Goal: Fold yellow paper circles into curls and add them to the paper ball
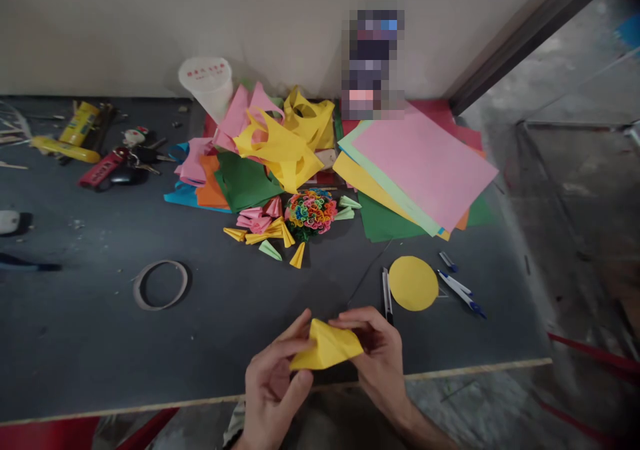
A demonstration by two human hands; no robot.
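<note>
- Paper [327, 345]: folded, over the table's [225, 343] near edge; left hand [275, 377] and right hand [380, 350] each grip a side.
- Probably light, thin, easily creased; best pinched at edges or folds.
- Table dark, flat, with pale specks [77, 225] leftward.
- Wall [280, 23] behind; grey floor [510, 410] below.

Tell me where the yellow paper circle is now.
In the head view, the yellow paper circle lies right of center on the dark tabletop, between the silver box cutter and the white drawing compass.
</note>
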